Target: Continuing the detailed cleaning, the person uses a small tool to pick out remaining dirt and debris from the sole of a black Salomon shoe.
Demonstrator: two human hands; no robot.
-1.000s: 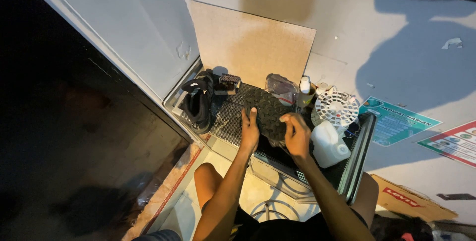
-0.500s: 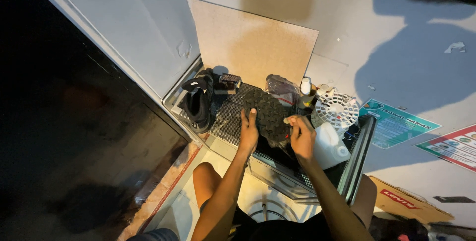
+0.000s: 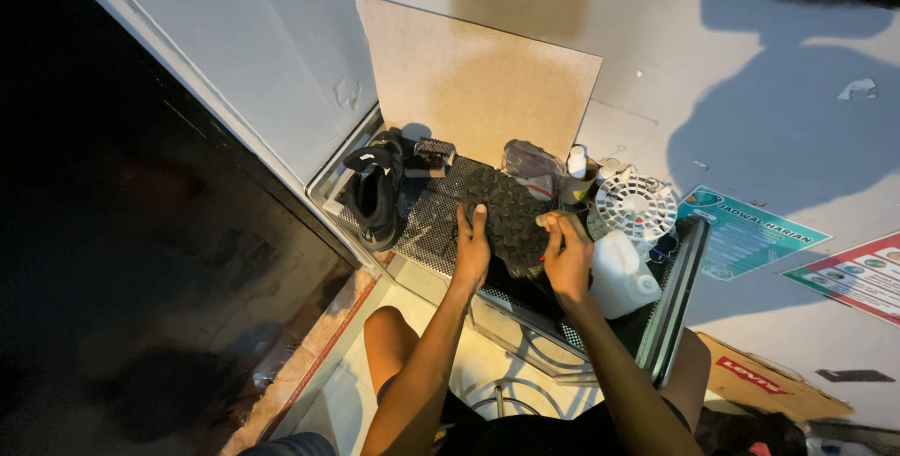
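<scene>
A person holds a shoe (image 3: 509, 217) sole-up at the middle of a mesh tray (image 3: 427, 231): left hand (image 3: 472, 248) flat against its side, right hand (image 3: 565, 254) gripping the far edge, fingers curled. A second shoe (image 3: 375, 192) waits untouched at the tray's left edge.

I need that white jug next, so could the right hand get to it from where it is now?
Probably yes. The right hand sits at the upturned shoe sole, and the white jug stands right beside that wrist with nothing between them.
</scene>
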